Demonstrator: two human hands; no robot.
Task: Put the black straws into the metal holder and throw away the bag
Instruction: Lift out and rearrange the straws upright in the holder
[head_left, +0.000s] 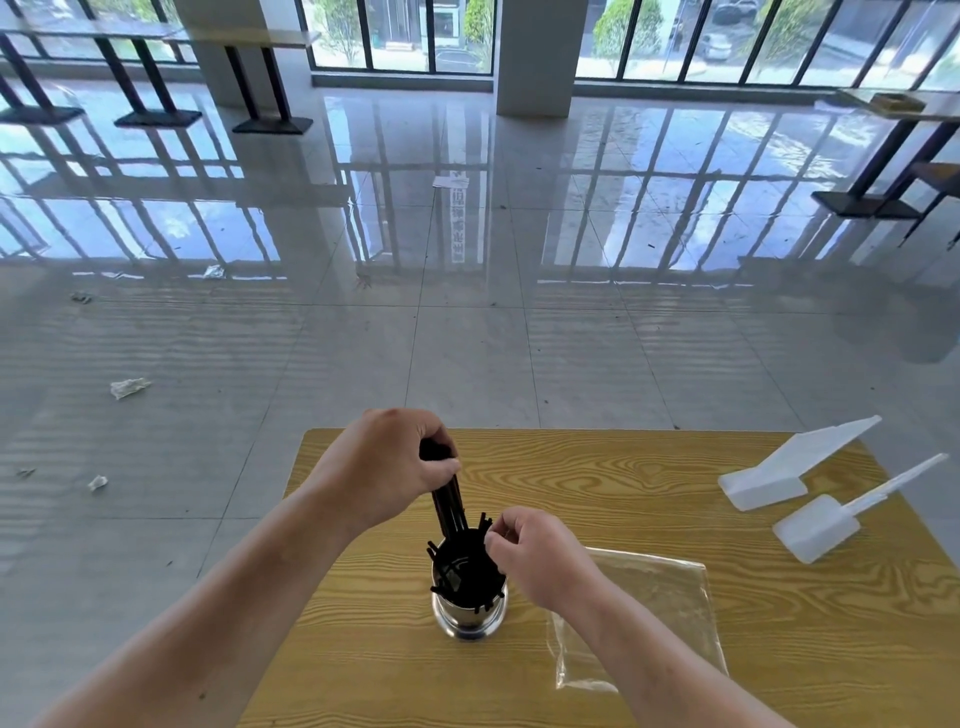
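A round metal holder (468, 621) stands upright on the wooden table (649, 478), near its left front. Several black straws (465, 569) sit in it, fanned out against the rim. My left hand (387, 462) grips a bundle of black straws (448, 506) from above, their lower ends inside the holder. Just right of the rim, my right hand (537, 553) pinches the top of one straw. The clear plastic bag (654, 608) lies flat and limp on the table right of the holder, partly under my right forearm.
Two white plastic scoops (779, 467) (826, 525) lie at the table's right side. Bits of litter (129, 387) are scattered on the shiny tiled floor to the left. Tables with black legs stand far back by the windows.
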